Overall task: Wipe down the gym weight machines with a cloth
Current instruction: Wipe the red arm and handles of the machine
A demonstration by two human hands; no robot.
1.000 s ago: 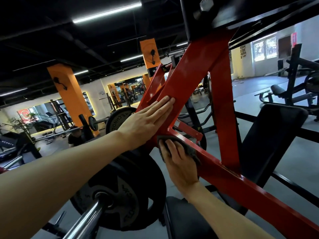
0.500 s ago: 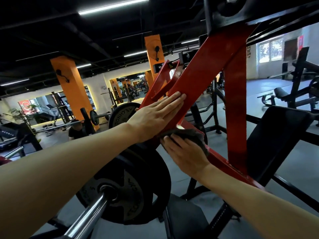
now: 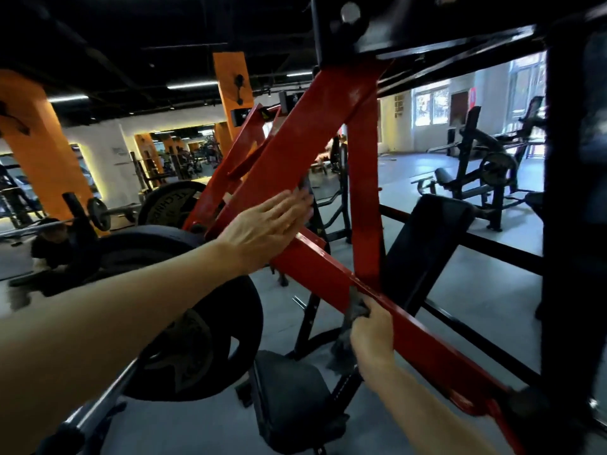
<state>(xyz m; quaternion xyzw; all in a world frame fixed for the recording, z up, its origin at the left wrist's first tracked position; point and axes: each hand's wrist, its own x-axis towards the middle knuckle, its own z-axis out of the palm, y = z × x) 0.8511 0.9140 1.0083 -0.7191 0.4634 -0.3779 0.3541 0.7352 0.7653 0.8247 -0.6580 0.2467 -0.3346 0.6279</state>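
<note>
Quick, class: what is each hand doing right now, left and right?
Left hand: open, fingers straight, pressed flat against the red frame bar.
Right hand: closed, its grip on the dark cloth against the lower red bar.

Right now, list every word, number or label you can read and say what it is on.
"TECHNO", cut off by the red frame: raised letters on the far weight plate.
Embossed lettering on the near weight plate: too dark and blurred to read.
Yellow sticker atop the frame: too small.
Wall signs by the window: unreadable.
</note>
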